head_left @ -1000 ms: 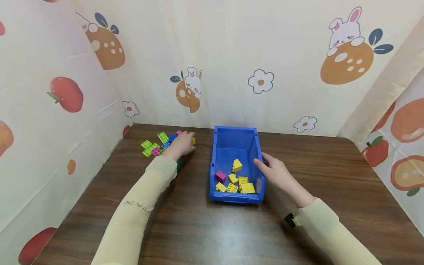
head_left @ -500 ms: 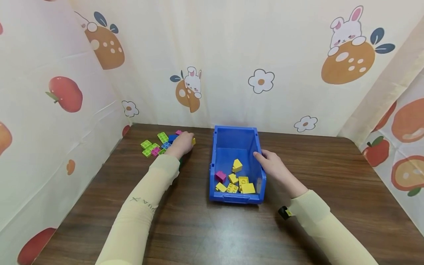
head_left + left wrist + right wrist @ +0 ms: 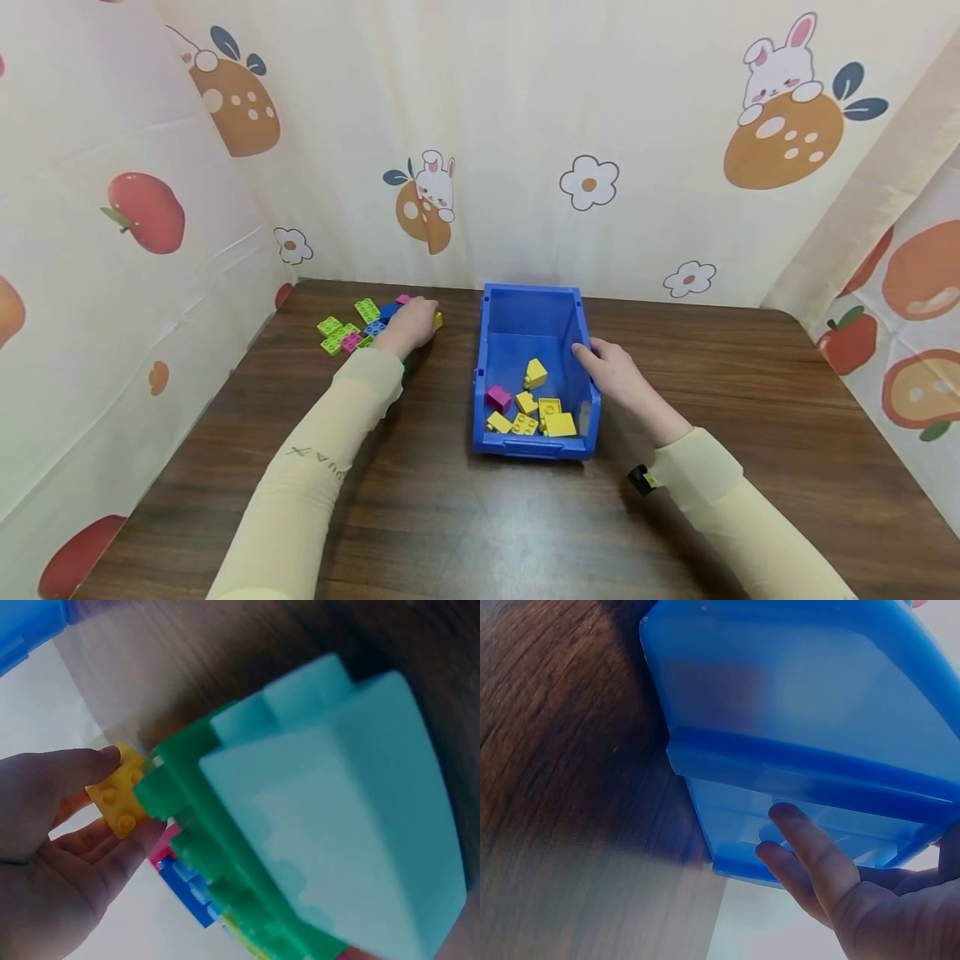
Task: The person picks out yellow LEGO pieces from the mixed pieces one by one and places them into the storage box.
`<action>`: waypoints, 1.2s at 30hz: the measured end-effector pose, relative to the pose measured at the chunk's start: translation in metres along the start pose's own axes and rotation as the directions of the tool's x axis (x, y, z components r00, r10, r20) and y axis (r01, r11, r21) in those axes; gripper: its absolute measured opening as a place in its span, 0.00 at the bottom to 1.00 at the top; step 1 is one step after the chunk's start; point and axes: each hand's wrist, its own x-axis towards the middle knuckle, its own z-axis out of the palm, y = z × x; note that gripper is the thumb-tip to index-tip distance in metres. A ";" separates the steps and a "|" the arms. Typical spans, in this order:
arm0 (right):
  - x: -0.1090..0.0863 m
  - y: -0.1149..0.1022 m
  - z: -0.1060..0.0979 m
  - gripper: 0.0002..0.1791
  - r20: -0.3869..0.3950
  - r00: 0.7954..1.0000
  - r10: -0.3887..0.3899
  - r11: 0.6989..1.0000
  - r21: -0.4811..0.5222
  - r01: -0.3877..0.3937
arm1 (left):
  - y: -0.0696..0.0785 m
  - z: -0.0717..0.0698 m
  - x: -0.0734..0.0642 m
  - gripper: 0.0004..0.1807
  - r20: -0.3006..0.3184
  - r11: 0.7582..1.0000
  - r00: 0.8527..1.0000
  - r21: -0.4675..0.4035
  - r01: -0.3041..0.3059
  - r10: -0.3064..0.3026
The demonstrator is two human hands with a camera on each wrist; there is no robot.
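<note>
My left hand (image 3: 414, 323) is at the heap of toy bricks on the far left part of the table. In the left wrist view its thumb and fingers pinch a yellow brick (image 3: 120, 796) with round studs. Right beside that brick stand a green brick (image 3: 187, 769) and a large light-blue brick (image 3: 315, 810). My right hand (image 3: 617, 371) grips the right wall of a blue bin (image 3: 534, 450), thumb over the rim and fingers along the outside (image 3: 814, 851). Inside the bin lie several yellow bricks (image 3: 559, 424) and one magenta brick (image 3: 498, 398).
Lime-green bricks (image 3: 335, 337), a magenta brick (image 3: 351, 342) and blue bricks (image 3: 374, 328) lie around the left hand. The dark wooden table (image 3: 465, 533) meets a patterned curtain (image 3: 517, 100) at its back and sides.
The right hand has drawn in closer against the bin's wall, its thumb now at the rim. The left hand has barely moved at the heap; the bin's contents look the same.
</note>
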 end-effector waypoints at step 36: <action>0.018 -0.015 -0.019 0.33 0.055 0.998 0.045 0.995 -0.089 -0.040 | 0.065 -0.069 -0.050 0.17 -0.084 0.979 0.976 0.011 -0.202 0.202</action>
